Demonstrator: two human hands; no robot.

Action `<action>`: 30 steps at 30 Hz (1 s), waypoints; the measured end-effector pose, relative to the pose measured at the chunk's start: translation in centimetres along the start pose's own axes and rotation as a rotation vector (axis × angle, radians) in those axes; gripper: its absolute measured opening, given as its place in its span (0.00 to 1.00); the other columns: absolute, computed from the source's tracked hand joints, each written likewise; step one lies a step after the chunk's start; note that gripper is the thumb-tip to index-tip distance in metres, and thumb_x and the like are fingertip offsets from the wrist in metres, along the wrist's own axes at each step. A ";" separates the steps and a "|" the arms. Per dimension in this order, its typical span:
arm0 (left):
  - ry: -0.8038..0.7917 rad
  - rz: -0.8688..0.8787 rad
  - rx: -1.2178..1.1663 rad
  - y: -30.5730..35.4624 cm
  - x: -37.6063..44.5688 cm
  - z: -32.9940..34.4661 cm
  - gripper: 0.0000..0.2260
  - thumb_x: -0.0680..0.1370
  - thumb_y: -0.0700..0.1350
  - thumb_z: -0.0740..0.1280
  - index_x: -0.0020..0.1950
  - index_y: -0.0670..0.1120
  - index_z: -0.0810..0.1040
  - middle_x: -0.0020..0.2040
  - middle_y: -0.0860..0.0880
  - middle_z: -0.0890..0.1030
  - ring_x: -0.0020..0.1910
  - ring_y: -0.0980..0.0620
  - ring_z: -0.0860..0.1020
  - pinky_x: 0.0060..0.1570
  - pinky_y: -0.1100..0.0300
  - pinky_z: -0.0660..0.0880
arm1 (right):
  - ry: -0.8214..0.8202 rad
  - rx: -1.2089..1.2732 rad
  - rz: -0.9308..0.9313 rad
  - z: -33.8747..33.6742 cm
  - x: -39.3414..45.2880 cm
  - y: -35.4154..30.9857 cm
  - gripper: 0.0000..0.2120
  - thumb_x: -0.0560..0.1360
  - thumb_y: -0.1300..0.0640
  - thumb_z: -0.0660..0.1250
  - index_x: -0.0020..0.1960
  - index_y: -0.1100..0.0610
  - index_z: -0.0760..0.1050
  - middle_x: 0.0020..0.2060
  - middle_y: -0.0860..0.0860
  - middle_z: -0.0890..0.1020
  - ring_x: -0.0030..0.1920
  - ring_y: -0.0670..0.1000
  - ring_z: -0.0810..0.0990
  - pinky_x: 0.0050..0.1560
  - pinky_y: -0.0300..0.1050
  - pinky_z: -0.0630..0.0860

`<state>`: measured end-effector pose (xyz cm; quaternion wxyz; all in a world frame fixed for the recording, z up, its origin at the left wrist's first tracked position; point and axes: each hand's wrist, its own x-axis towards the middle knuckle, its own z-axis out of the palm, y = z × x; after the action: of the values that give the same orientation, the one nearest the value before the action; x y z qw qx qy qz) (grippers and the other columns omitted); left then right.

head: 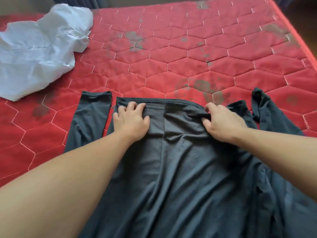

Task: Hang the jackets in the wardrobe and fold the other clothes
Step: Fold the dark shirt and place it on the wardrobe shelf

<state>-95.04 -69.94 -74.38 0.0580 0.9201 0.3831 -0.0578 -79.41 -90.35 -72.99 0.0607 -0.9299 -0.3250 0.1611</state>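
Observation:
A dark grey long-sleeved garment (180,169) lies spread on the red quilted mattress (171,66), its far hem toward the middle of the bed. One sleeve (89,117) lies flat at the left, the other sleeve (262,103) is bunched at the right. My left hand (131,120) presses on the cloth near the far hem with fingers spread and bent at the tips. My right hand (223,122) pinches a fold of the same cloth between thumb and fingers.
A crumpled white garment (39,47) lies at the far left of the mattress. The mattress's right edge (296,31) runs diagonally, with dark floor beyond it. Grey stains mark the red cover.

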 end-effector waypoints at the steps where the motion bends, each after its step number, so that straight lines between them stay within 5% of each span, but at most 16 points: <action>1: 0.024 -0.004 0.025 -0.3 0.2 -0.1 0.19 0.80 0.55 0.58 0.71 0.55 0.68 0.69 0.49 0.70 0.66 0.42 0.67 0.62 0.49 0.63 | 0.019 0.030 -0.009 0.0 0.2 0.4 0.14 0.79 0.47 0.59 0.61 0.52 0.69 0.58 0.57 0.77 0.58 0.61 0.77 0.55 0.55 0.74; 5: 0.025 0.026 -0.030 -1.5 1.0 -0.5 0.10 0.82 0.50 0.58 0.60 0.51 0.73 0.59 0.46 0.76 0.58 0.41 0.76 0.57 0.49 0.66 | 0.098 0.166 -0.003 -0.6 0.6 2.1 0.10 0.79 0.49 0.62 0.56 0.53 0.74 0.53 0.57 0.82 0.55 0.61 0.78 0.53 0.52 0.74; 11: 0.019 -0.131 -0.025 -4.8 1.6 -0.9 0.08 0.83 0.46 0.55 0.59 0.49 0.70 0.60 0.44 0.73 0.59 0.39 0.76 0.54 0.49 0.66 | 0.163 0.070 0.021 -1.3 0.7 4.3 0.09 0.78 0.50 0.63 0.49 0.53 0.79 0.50 0.56 0.83 0.54 0.60 0.78 0.53 0.55 0.76; 14: 0.085 -0.186 -0.125 -4.5 1.5 -1.0 0.08 0.82 0.48 0.57 0.59 0.50 0.71 0.62 0.44 0.73 0.61 0.39 0.73 0.57 0.47 0.65 | 0.174 0.064 0.067 -1.0 1.1 3.3 0.10 0.78 0.52 0.61 0.54 0.53 0.77 0.55 0.57 0.78 0.56 0.61 0.76 0.55 0.55 0.75; 17: 0.210 0.054 -0.139 -2.2 -0.3 -0.4 0.18 0.80 0.56 0.60 0.69 0.55 0.68 0.72 0.48 0.68 0.68 0.42 0.67 0.64 0.46 0.62 | 0.225 0.111 0.078 0.1 0.6 1.0 0.22 0.76 0.51 0.64 0.69 0.50 0.68 0.68 0.55 0.66 0.62 0.63 0.71 0.61 0.57 0.71; 21: -0.110 0.177 -0.067 -0.2 -2.7 1.8 0.29 0.78 0.68 0.50 0.78 0.65 0.47 0.81 0.54 0.44 0.79 0.47 0.44 0.75 0.40 0.42 | 0.303 0.068 -0.062 2.3 -1.9 0.2 0.27 0.77 0.49 0.64 0.75 0.50 0.63 0.76 0.54 0.59 0.73 0.58 0.61 0.69 0.57 0.61; 24: -0.177 0.149 -0.029 -1.6 -2.3 2.4 0.32 0.76 0.71 0.46 0.78 0.65 0.41 0.80 0.54 0.39 0.79 0.48 0.37 0.74 0.39 0.38 | 0.360 0.141 0.166 1.6 -1.6 3.4 0.25 0.79 0.53 0.60 0.75 0.53 0.62 0.76 0.55 0.59 0.74 0.57 0.60 0.71 0.59 0.57; 27: -0.189 0.120 -0.015 -1.8 -1.7 2.5 0.34 0.74 0.73 0.44 0.77 0.66 0.39 0.80 0.54 0.37 0.78 0.48 0.36 0.74 0.38 0.37 | 0.267 0.017 0.334 0.1 -0.6 6.0 0.24 0.78 0.46 0.61 0.71 0.55 0.66 0.67 0.60 0.72 0.67 0.62 0.69 0.65 0.59 0.63; 30: -0.176 0.079 -0.008 -0.9 -1.7 2.7 0.34 0.73 0.74 0.43 0.77 0.66 0.37 0.80 0.54 0.36 0.78 0.47 0.35 0.73 0.37 0.36 | 0.208 -0.014 0.281 -0.7 0.5 6.0 0.14 0.77 0.45 0.63 0.55 0.53 0.74 0.51 0.59 0.82 0.56 0.61 0.78 0.58 0.54 0.66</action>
<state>-97.01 -70.92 -76.87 0.0972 0.9255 0.3404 -0.1344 -75.34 -94.75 -73.77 0.0646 -0.9783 -0.1848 0.0685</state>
